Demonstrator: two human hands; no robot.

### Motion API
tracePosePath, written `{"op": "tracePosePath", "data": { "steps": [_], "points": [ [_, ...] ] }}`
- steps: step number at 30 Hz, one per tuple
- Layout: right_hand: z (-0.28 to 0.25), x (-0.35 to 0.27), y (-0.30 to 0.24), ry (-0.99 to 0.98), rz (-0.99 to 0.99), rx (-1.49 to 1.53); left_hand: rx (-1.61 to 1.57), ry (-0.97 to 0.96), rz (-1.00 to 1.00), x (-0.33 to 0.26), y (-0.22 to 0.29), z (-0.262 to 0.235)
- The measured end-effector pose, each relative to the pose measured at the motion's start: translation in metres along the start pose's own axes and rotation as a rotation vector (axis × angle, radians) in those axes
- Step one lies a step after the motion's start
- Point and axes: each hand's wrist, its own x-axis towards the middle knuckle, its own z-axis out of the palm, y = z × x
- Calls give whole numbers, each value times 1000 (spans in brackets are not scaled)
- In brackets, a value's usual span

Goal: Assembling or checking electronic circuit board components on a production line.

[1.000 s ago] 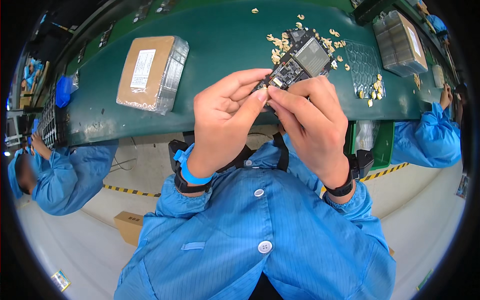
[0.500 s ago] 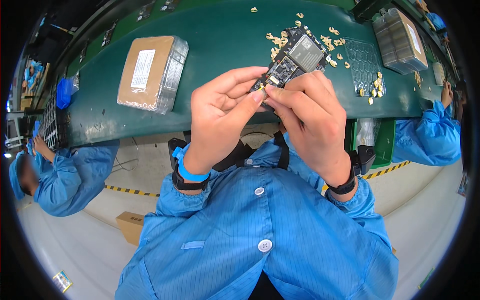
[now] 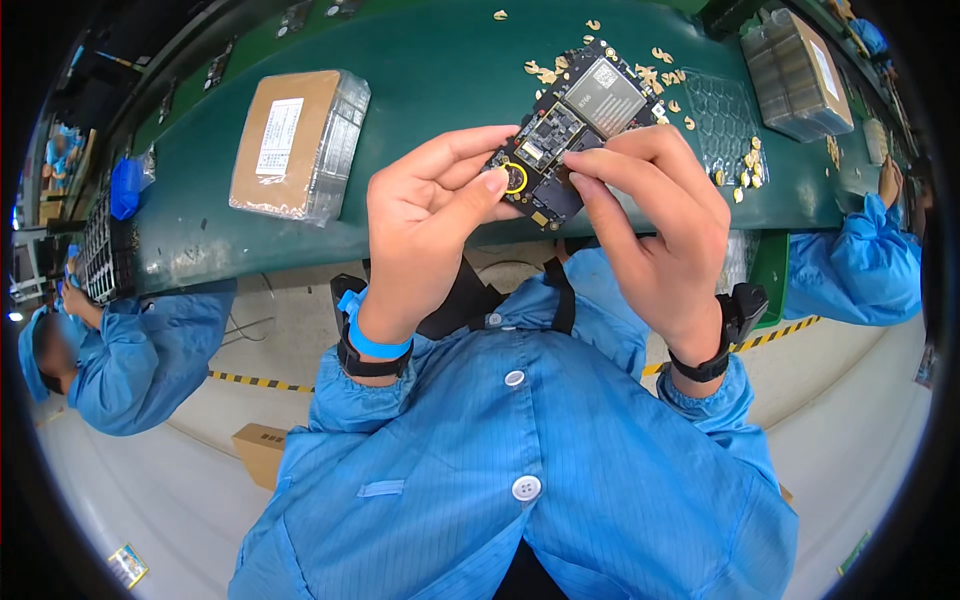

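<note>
My left hand (image 3: 430, 220) grips the near left end of a black circuit board (image 3: 555, 185), its thumb against a round coin cell with a yellow rim (image 3: 513, 178) on the board. The board is tilted above the table and carries a silver metal shield (image 3: 605, 97) at its far end. Over the board's right side, my right hand (image 3: 660, 205) has its thumb and index finger brought together in a pinch; whatever lies between the tips is too small to make out. Beyond the board, several cream-coloured curved scraps (image 3: 655, 75) are scattered.
A clear plastic tray (image 3: 722, 115) lies to the right, with several yellow-rimmed coin cells (image 3: 750, 165) by it. Wrapped stacks stand on the green table: a brown-topped one (image 3: 290, 150) at left, another (image 3: 795, 80) at right. Co-workers in blue sit at left (image 3: 150, 350) and right (image 3: 850, 265).
My right hand has moved off the coin cell toward the board's right side, uncovering the cell's yellow rim. The board has shifted slightly left and nearer; my left hand still holds it.
</note>
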Motion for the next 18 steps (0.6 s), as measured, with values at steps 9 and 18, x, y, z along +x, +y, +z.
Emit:
{"op": "tracePosePath", "data": {
  "steps": [9,18],
  "points": [
    [0,-1,0,-40,-56,-143,-13,-12,-4,3,0,3],
    [5,2,3,-114,-126,-136,-20,-17,16,4,2,6]
  ]
}}
